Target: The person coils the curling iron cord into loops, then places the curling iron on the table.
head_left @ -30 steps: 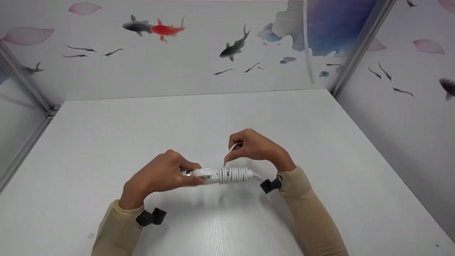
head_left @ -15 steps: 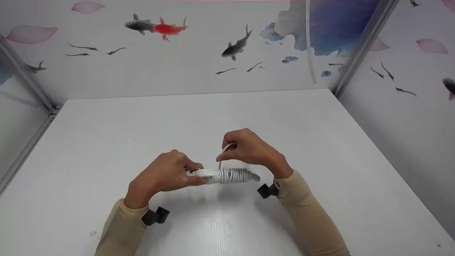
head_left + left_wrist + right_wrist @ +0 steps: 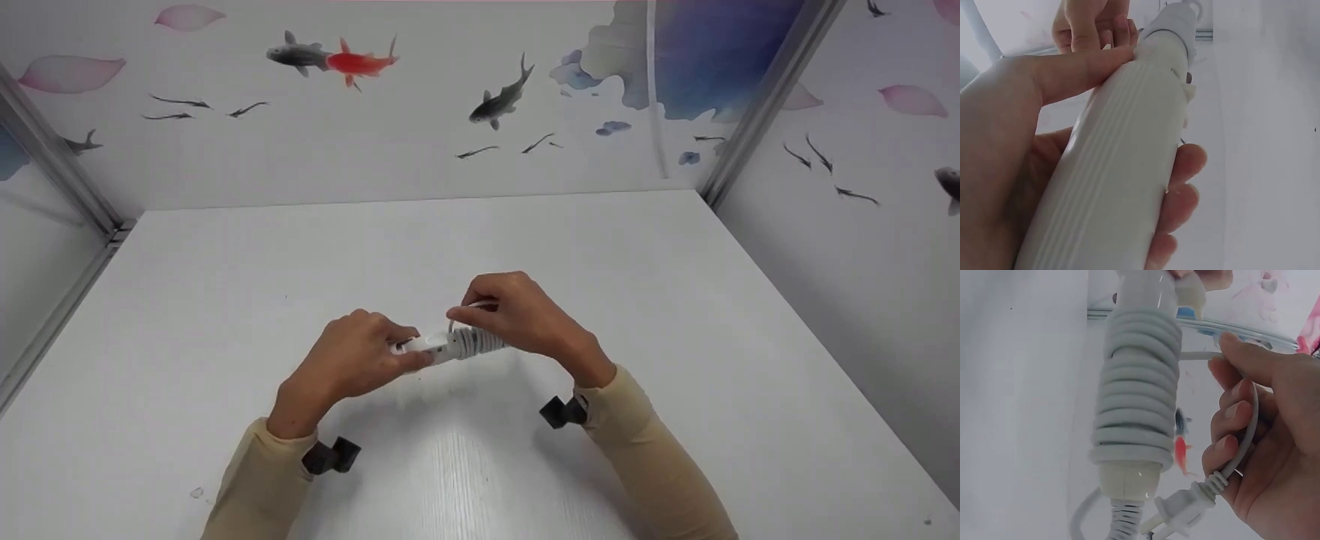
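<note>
My left hand (image 3: pixel 352 356) grips a white stick-shaped corded appliance (image 3: pixel 435 346), held over the table. In the left wrist view its ribbed, wide body (image 3: pixel 1112 163) lies between thumb and curled fingers. White cord is wound in several tight coils (image 3: pixel 1137 394) round its narrower end. A ridged cord sleeve (image 3: pixel 1125 520) comes out at the tip. My right hand (image 3: pixel 529 319) pinches the cord's loose part (image 3: pixel 1202 356) between thumb and forefinger, just off the coils. From there the cord runs through the curled fingers to a two-pin plug (image 3: pixel 1185 509) hanging below the hand.
A white table (image 3: pixel 300 255) stretches under both hands. Printed wall panels (image 3: pixel 420 157) with fish and petals stand behind and at the sides, joined by metal posts (image 3: pixel 772 105). Small black cameras (image 3: pixel 562 412) sit on both wrists.
My right hand has shifted left and a little down toward the coils, drawing the cord along. The appliance has risen slightly, its coiled end tilting up and partly behind the right hand.
</note>
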The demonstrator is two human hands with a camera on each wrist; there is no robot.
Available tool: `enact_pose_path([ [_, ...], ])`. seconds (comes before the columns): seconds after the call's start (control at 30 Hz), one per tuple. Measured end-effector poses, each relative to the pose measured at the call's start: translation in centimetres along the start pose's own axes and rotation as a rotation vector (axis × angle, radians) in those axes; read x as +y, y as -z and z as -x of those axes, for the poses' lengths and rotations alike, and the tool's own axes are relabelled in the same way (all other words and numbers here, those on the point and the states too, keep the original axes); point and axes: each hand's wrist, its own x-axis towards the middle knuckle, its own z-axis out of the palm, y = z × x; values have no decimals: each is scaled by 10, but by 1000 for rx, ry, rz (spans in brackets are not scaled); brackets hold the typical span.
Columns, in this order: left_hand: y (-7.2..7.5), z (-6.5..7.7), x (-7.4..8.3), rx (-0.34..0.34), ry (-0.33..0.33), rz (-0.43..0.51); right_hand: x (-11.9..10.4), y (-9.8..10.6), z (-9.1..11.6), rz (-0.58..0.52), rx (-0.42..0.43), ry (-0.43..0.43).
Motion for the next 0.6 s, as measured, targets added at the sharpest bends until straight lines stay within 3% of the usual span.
enact_pose_path([
  [0.3,5,2,-8,223,109,52,-14,-1,3,-43,-38,9],
  [0.43,6,1,-5,278,145,105,-12,0,3,-103,-79,3],
  [0.6,11,2,-3,292,138,179,-2,4,1,-173,-161,-7],
])
